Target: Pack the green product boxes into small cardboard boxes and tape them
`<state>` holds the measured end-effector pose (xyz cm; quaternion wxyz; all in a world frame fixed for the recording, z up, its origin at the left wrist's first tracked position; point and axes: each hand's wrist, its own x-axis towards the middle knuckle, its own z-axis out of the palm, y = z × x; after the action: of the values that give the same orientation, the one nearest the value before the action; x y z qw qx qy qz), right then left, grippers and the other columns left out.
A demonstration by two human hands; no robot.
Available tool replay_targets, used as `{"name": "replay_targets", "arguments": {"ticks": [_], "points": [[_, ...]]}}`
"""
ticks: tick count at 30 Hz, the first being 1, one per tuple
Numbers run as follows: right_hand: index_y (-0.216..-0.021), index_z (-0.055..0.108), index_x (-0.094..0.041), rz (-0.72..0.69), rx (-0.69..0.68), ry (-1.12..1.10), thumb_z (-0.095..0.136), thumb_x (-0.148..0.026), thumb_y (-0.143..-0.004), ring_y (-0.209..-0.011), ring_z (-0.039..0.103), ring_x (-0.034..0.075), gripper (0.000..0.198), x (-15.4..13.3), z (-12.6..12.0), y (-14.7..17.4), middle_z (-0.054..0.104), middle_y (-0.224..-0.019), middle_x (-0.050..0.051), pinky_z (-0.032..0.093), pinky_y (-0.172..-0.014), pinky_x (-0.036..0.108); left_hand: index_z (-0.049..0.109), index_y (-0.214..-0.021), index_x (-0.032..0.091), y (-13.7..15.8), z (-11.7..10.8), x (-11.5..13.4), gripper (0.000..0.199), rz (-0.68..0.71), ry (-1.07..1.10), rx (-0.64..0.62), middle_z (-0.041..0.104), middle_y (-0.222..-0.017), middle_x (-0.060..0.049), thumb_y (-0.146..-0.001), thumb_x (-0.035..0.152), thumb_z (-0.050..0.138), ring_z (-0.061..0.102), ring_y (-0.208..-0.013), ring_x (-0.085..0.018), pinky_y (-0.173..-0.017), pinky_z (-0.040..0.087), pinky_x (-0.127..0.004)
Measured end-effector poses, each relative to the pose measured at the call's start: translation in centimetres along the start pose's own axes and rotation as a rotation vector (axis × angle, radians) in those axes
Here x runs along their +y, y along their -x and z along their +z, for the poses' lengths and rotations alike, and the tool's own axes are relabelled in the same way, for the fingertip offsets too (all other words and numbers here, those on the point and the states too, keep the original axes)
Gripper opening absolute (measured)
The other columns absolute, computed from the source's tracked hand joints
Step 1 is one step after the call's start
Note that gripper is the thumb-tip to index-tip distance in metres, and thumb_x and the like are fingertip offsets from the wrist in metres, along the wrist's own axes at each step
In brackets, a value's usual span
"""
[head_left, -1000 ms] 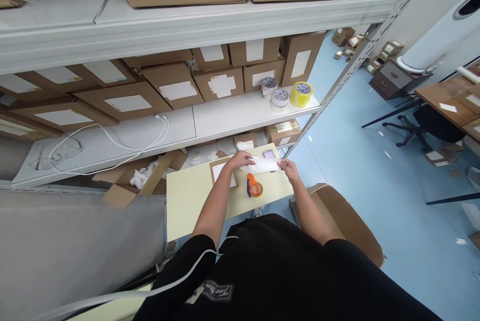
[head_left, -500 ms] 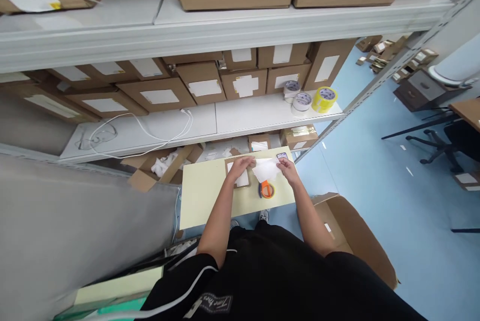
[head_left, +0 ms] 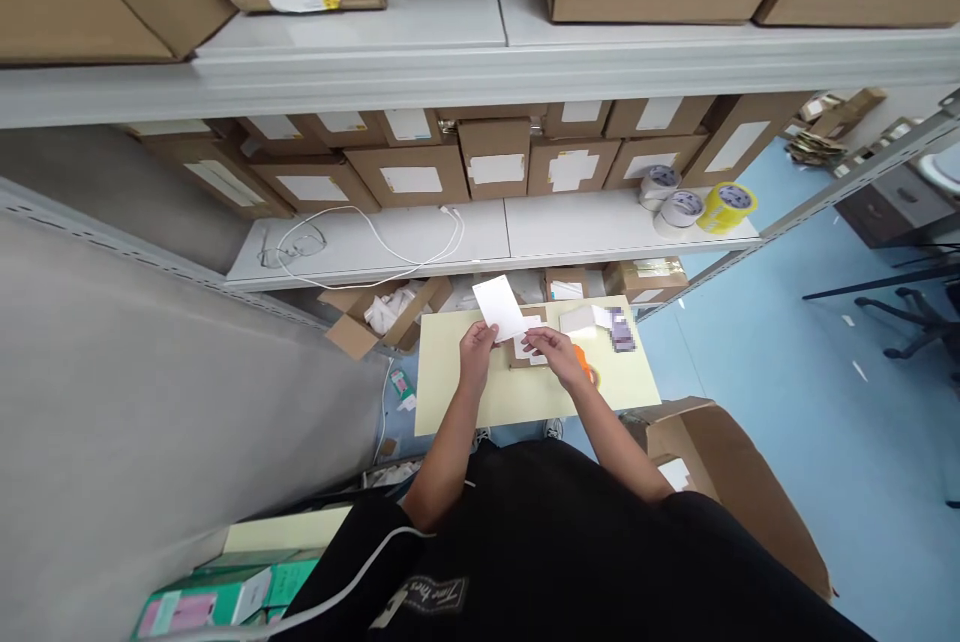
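A blank white paper sheet (head_left: 499,306) is raised over the pale yellow table (head_left: 442,392). My left hand (head_left: 476,354) is closed on its lower left edge, thumb on top. My right hand (head_left: 553,352) is pinched at the sheet's lower right corner. Beneath the hands lies a small cardboard box (head_left: 517,362) with white paper on its top, partly covered by the right hand. An orange tape dispenser (head_left: 580,358) with a tape roll sits behind my right wrist, partly hidden. Farther right are a stack of white paper (head_left: 576,321) and a pixelated, phone-like purple object (head_left: 622,330).
Labelled cardboard boxes (head_left: 416,172) line the shelf ahead. A white cable (head_left: 360,212), white tape rolls (head_left: 681,210) and yellow tape rolls (head_left: 726,208) lie on it. Below stands an open box with white stuffing (head_left: 390,310). A large open carton (head_left: 750,482) stands at my right.
The white sheet now stands apart from the other white paper, which lies at the table's right. Both hands have moved left over the small box. The camera view has turned left.
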<state>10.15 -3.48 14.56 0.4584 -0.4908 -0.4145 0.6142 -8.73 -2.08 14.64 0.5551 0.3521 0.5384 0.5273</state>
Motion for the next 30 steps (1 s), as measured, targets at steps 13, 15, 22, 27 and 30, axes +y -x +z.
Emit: {"name": "replay_targets", "arguments": {"ticks": [13, 15, 22, 27, 30], "points": [[-0.089, 0.076, -0.023, -0.081, 0.029, 0.056, 0.078, -0.053, -0.080, -0.078, 0.070, 0.021, 0.031, -1.9, 6.7, -1.2, 0.077, -0.081, 0.005, 0.053, -0.074, 0.035, 0.066, -0.102, 0.018, -0.8, -5.6, 1.8, 0.046, 0.045, 0.060, -0.032, 0.079, -0.102, -0.010, -0.081, 0.058, 0.077, 0.074, -0.084, -0.020, -0.071, 0.053, -0.030], [-0.087, 0.076, -0.023, -0.082, 0.021, 0.065, 0.077, -0.053, -0.080, -0.077, 0.069, 0.021, 0.031, -1.7, 7.5, -1.4, 0.077, -0.081, 0.005, 0.053, -0.073, 0.034, 0.067, -0.102, 0.018, -1.0, -6.5, 1.8, 0.046, 0.049, 0.053, -0.034, 0.079, -0.100, -0.010, -0.082, 0.058, 0.076, 0.074, -0.084, -0.020, -0.071, 0.053, -0.029], [-0.085, 0.077, -0.023, -0.111, -0.039, 0.117, 0.077, -0.054, -0.082, -0.076, 0.069, 0.021, 0.032, -1.4, 10.3, -2.0, 0.077, -0.078, 0.005, 0.054, -0.073, 0.035, 0.062, -0.133, 0.021, -1.2, -9.4, 2.4, 0.060, 0.159, -0.193, 0.139, 0.073, -0.126, -0.014, -0.083, 0.052, 0.078, 0.072, -0.108, -0.026, -0.085, 0.058, -0.035], [-0.084, 0.076, -0.024, -0.159, -0.095, 0.182, 0.075, -0.056, -0.086, -0.076, 0.068, 0.021, 0.032, -1.5, 13.0, -2.4, 0.075, -0.078, 0.004, 0.053, -0.073, 0.034, 0.078, -0.112, 0.024, 0.0, -10.8, 4.3, 0.034, 0.269, -0.291, -0.061, 0.078, -0.114, -0.009, -0.087, 0.047, 0.076, 0.074, -0.106, -0.026, -0.091, 0.060, -0.038], [-0.083, 0.075, -0.025, -0.156, -0.158, 0.206, 0.075, -0.058, -0.085, -0.074, 0.066, 0.020, 0.033, -1.6, 14.7, -2.6, 0.073, -0.076, 0.003, 0.053, -0.072, 0.034, 0.082, -0.109, 0.023, 0.6, -11.8, 4.7, 0.034, 0.217, -0.216, -0.170, 0.081, -0.108, -0.008, -0.085, 0.046, 0.078, 0.077, -0.097, -0.026, -0.090, 0.062, -0.040]]}}
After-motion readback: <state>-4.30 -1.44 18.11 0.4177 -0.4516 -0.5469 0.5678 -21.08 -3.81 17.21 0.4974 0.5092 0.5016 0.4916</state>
